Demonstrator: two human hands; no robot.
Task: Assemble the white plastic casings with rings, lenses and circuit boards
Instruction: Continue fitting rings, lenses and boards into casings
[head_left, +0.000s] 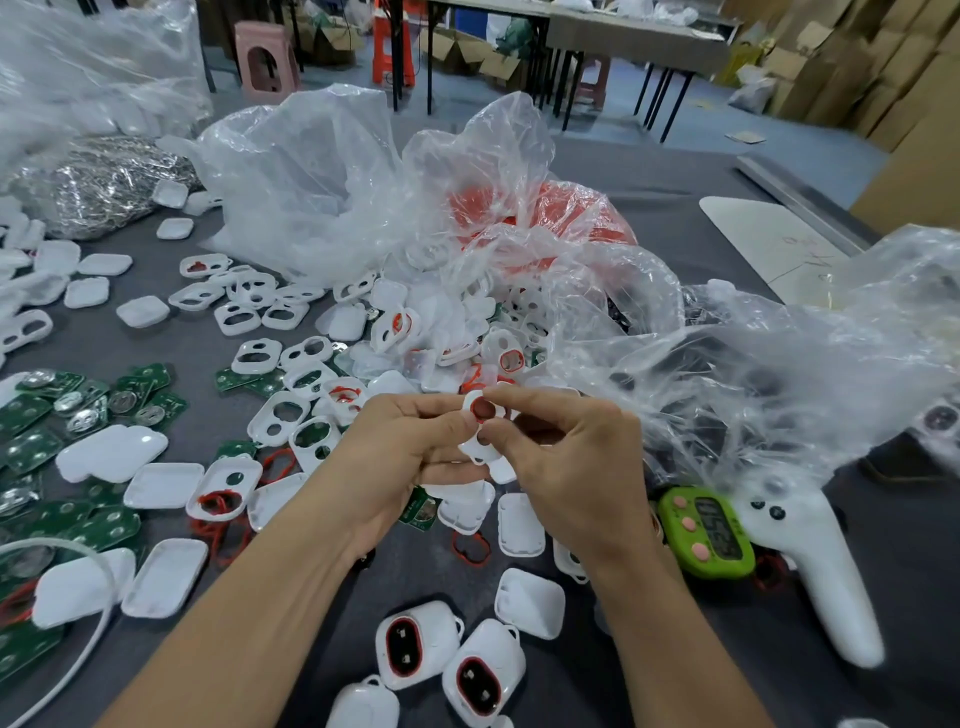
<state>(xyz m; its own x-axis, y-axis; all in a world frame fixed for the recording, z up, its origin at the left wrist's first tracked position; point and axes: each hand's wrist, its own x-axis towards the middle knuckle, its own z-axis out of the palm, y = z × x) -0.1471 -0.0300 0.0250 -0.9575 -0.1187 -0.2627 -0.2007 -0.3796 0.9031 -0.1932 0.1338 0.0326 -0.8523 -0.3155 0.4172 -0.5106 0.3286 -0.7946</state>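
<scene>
Two hands on one white casing (477, 450), held up over the grey worktop (649, 176), just in front of the parts heap. L hand (410, 447) grips its left edge, thumb on top, fingers (452, 470) curled underneath. R hand (561, 467) pinches the top end btwn thumb & forefinger, right at the red ring (483, 411) sitting in the casing's upper hole. Near my forearms, 2 closed-up casings (418, 644) w/ red-rimmed dark windows lie face up, side by side. Green circuit boards (47, 452) w/ silver discs are piled at far L, w/ loose white frames (283, 418) btwn them & my hands. Clear plastic bags (322, 171) sit behind, one w/ red stuff inside; can't tell what. Green timer (711, 535) & white controller (821, 577) lie just beside each other by my R forearm.
</scene>
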